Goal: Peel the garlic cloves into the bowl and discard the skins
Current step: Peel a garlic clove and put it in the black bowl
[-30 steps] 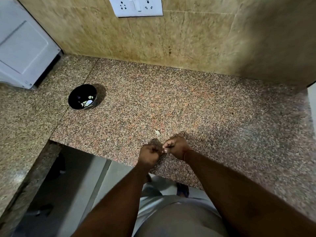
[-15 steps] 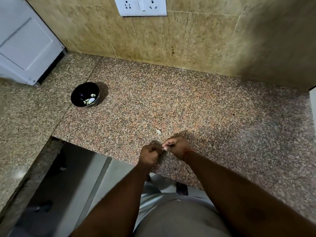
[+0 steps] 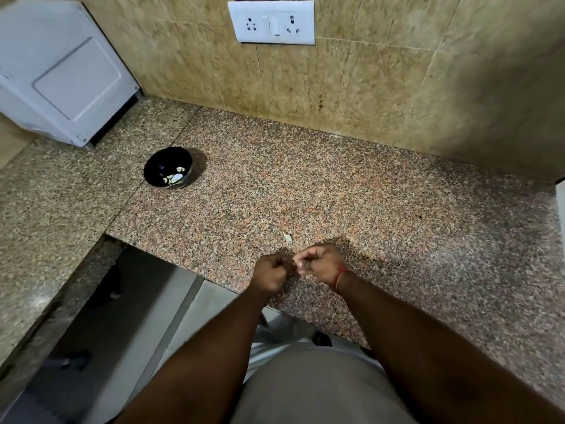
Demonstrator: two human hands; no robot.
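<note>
My left hand (image 3: 273, 273) and my right hand (image 3: 321, 263) meet fist to fist just above the front edge of the granite counter (image 3: 351, 194). Both pinch a small pale garlic clove (image 3: 297, 263) that shows only as a sliver between the fingertips. A loose scrap of garlic skin (image 3: 286, 236) lies on the counter just beyond my hands. A black bowl (image 3: 168, 167) stands far to the left, holding several pale cloves.
A white appliance (image 3: 61, 71) sits at the back left corner. A white socket plate (image 3: 275, 23) is on the tiled wall behind. The counter drops to the floor (image 3: 107, 332) at the lower left. A white edge (image 3: 561, 206) shows at the far right.
My hands have stayed together at the same spot on the counter, fingers working at the clove. The view has tilted up a little, so the bowl and wall sit lower in frame.
</note>
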